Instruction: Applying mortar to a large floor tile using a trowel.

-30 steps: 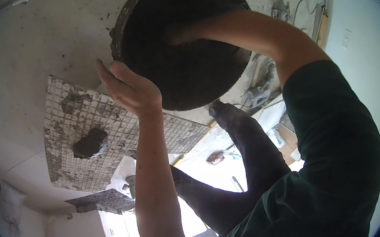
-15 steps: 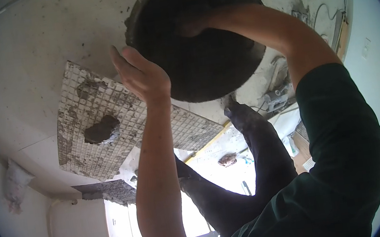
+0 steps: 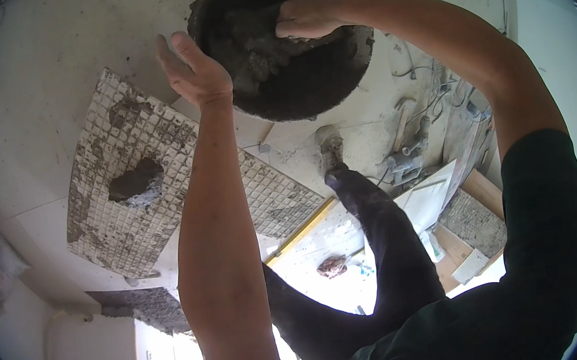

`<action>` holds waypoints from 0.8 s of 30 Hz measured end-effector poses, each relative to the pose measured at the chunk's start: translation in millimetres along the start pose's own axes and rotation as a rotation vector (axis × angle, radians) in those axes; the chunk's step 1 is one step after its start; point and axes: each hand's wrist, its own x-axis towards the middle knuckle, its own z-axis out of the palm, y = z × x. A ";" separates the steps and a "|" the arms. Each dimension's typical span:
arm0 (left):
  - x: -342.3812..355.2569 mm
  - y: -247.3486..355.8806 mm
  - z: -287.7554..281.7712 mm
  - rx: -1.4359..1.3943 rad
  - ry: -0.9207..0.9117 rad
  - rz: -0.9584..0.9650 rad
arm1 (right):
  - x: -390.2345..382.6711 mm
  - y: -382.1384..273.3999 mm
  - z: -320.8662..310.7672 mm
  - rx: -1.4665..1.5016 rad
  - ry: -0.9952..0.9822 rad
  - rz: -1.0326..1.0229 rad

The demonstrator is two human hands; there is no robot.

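A large dark bucket [image 3: 366, 49] holds lumpy, dark grey material [image 3: 247, 58] like wet mortar. My left hand [image 3: 195, 72] is open beside its left rim, fingers apart and raised; I cannot tell whether it touches the rim. My right hand [image 3: 303, 18] is inside the bucket's upper right part, fingers curled closed over something too hidden to name. Left of and below the bucket lie grid-patterned, grime-smeared tile sheets [image 3: 94, 198], one bearing a dark grey lump [image 3: 135, 178].
At right are a hammer [image 3: 401, 121], a power tool [image 3: 406, 161], cables and boards [image 3: 476, 192]. My dark-trousered legs extend below the bucket. A yellow strip [image 3: 305, 225] edges the tiles. A pale bag [image 3: 2, 272] lies by the left wall.
My right hand, earlier deep in shadow in the bucket, has come into clear view with curled fingers. The lumpy contents now show, and my left hand appears higher in the picture.
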 end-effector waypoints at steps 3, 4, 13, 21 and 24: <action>-30.8 -26.8 -34.2 -0.495 0.145 -0.072 | -32.5 -23.8 -13.0 0.100 -0.064 0.021; -61.5 -38.1 -53.3 -0.445 0.147 -0.124 | -44.9 -27.8 -19.1 0.082 -0.072 0.023; -275.9 -197.6 -299.6 0.338 0.049 -0.531 | -172.7 -141.9 4.8 -0.045 0.171 0.044; -211.9 -236.5 -417.8 0.055 0.081 -0.786 | -19.0 -302.5 257.7 0.054 0.547 -0.268; -209.0 -194.6 -412.9 -0.014 -0.040 -0.665 | 84.4 -290.3 306.3 -0.410 0.602 -0.134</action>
